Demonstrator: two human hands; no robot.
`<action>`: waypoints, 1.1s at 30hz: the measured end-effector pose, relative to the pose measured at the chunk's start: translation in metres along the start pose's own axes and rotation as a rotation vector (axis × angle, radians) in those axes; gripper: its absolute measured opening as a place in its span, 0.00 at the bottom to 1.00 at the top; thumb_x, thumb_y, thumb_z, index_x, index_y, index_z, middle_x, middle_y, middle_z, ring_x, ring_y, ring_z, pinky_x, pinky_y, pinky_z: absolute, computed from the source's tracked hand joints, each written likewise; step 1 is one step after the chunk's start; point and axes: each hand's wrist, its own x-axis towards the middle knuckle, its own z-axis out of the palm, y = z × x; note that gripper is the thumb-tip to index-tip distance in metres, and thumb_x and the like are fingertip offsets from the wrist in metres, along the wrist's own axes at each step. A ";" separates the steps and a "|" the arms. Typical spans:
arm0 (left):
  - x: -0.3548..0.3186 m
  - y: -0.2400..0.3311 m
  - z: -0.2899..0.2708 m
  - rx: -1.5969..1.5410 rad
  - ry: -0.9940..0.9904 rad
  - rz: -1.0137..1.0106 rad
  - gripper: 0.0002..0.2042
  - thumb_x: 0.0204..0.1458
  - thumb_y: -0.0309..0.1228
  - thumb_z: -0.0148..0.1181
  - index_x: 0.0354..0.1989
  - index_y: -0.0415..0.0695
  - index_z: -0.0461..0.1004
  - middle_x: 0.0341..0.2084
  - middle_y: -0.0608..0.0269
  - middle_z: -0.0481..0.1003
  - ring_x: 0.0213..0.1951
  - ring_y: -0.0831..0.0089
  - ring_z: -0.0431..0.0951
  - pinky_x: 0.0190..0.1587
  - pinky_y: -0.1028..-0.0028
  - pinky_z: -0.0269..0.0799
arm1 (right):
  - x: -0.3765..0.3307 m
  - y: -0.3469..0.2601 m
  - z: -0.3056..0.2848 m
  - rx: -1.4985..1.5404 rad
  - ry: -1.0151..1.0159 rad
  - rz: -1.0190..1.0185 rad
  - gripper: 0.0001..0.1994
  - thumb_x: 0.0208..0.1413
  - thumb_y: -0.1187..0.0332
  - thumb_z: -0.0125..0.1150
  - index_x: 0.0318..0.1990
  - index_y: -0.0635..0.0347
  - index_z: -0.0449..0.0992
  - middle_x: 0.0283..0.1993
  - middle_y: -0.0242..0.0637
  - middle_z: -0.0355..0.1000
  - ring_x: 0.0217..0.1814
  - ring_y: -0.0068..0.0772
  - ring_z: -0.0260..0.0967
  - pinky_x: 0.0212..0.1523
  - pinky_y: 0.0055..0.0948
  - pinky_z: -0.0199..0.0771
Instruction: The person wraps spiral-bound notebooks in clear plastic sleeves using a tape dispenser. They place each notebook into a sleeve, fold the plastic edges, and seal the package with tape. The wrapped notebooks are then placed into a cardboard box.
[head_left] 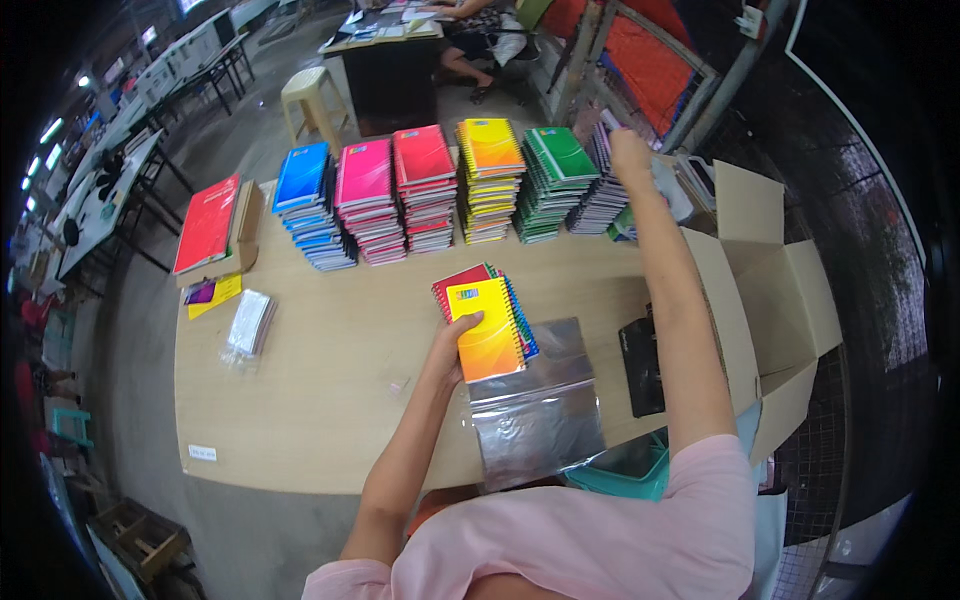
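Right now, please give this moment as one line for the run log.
left hand: holds small stack of spiral notebooks, yellow on top | right hand: reaches to grey pile | six piles in row on table

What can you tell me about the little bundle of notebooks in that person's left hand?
The bundle of notebooks is a small fanned set of spiral-bound pads. A yellow-to-orange cover lies on top, with red, green and blue covers peeking out behind it. The covers look like glossy card, and wire coils run down the right edge. It is tilted slightly and held just above the wooden table, over a clear plastic sleeve. The left hand grips its lower left side, thumb on the yellow cover.
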 end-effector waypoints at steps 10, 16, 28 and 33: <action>0.003 -0.025 -0.019 -0.009 0.102 0.170 0.20 0.56 0.35 0.56 0.54 0.38 0.64 0.46 0.53 0.72 0.46 0.60 0.77 0.47 0.61 0.76 | -0.217 -0.137 -0.185 0.533 0.012 -0.222 0.22 0.48 0.72 0.56 0.54 0.66 0.70 0.38 0.51 0.76 0.31 0.46 0.76 0.34 0.41 0.76; -0.037 -0.077 -0.018 -0.259 0.051 0.227 0.25 0.56 0.46 0.56 0.55 0.42 0.62 0.49 0.56 0.70 0.46 0.65 0.75 0.46 0.66 0.76 | -0.319 -0.198 -0.172 0.156 -0.205 -0.645 0.24 0.45 0.70 0.57 0.52 0.74 0.70 0.43 0.57 0.74 0.30 0.47 0.76 0.32 0.38 0.78; -0.115 -0.079 0.099 1.691 -1.074 0.696 0.33 0.32 0.29 0.67 0.54 0.59 0.69 0.53 0.73 0.70 0.63 0.62 0.61 0.65 0.42 0.40 | -0.442 -0.031 -0.098 2.346 -1.541 0.988 0.35 0.50 0.58 0.61 0.64 0.60 0.57 0.56 0.46 0.66 0.55 0.42 0.69 0.54 0.42 0.73; -0.132 -0.141 0.084 1.720 -0.434 0.620 0.29 0.38 0.21 0.61 0.54 0.53 0.68 0.58 0.50 0.61 0.59 0.49 0.61 0.60 0.37 0.50 | -0.498 0.015 -0.066 2.489 -1.092 0.973 0.34 0.42 0.68 0.65 0.61 0.62 0.61 0.55 0.45 0.68 0.54 0.43 0.69 0.54 0.43 0.73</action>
